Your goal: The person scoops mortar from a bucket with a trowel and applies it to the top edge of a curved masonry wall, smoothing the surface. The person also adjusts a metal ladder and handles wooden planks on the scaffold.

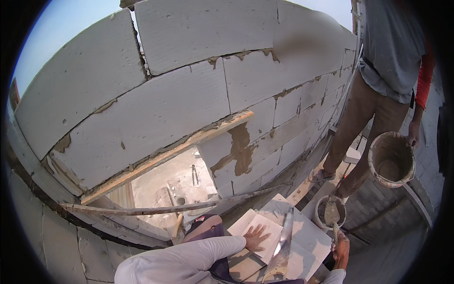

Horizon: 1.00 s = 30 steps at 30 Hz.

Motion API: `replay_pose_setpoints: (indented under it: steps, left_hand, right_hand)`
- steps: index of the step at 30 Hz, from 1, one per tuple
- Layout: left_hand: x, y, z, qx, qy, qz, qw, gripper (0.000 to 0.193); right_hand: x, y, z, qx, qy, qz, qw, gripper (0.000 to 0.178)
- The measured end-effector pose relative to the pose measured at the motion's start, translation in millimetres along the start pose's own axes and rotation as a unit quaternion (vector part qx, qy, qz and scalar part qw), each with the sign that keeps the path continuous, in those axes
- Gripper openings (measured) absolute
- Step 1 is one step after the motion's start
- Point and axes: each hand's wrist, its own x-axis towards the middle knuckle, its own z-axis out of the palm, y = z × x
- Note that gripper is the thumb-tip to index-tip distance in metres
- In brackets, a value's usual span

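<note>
Pointing away from right hand (340, 248), trowel (332, 217) sits blade-first in round, mortar-smeared bucket (317, 216); long axis near-upright in view, tip leaning slightly left. Blade grey, mortar-coated. Right grip closed round handle. Left hand (256, 237): grip spread flat on pale, smooth, squared block slab (259, 219). Shiny steel handsaw (284, 240) lies between hands.

At the lower centre, the left hand (257, 238) lies spread on a pale block (259, 224), just beside a saw (283, 242). At the lower right, the right hand (340, 249) grips a trowel (332, 214), its blade inside a bucket (320, 221). A block wall (175, 104) fills the upper middle; at upper right, a standing person (390, 57) holds a second bucket (391, 169).
</note>
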Motion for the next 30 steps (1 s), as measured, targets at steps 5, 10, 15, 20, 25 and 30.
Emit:
replay_pose_setpoints:
  steps: [5,10,15,20,25,30]
  left_hand:
    - [-20.0,2.9,-32.3,-0.048,-0.038,-0.007,0.998,0.088]
    - [-75.7,-10.8,-53.4,-0.112,-0.034,-0.017,0.993,0.084]
    - [-165.2,-25.9,-107.1,-0.158,-0.004,-0.018,0.987,0.077]
    - [-256.0,-37.6,-149.0,-0.187,0.133,-0.043,0.972,0.064]
    - [-321.5,-48.0,-140.2,-0.318,0.19,-0.112,0.922,0.055]
    - [-387.7,-33.2,-171.9,-0.406,0.177,-0.251,0.861,0.055]
  right_hand:
    - [-112.8,-45.4,8.2,-0.041,-0.043,0.017,0.998,0.039]
    - [-224.0,-127.3,55.7,-0.059,-0.111,0.04,0.991,0.043]
    - [-308.2,-233.0,113.8,-0.048,-0.19,0.037,0.98,0.049]
    - [-368.4,-335.8,175.8,-0.013,-0.274,0.004,0.962,0.056]
    - [-417.6,-432.6,246.2,0.031,-0.342,-0.038,0.938,0.068]
    - [-462.1,-503.7,293.7,0.067,-0.378,-0.065,0.921,0.073]
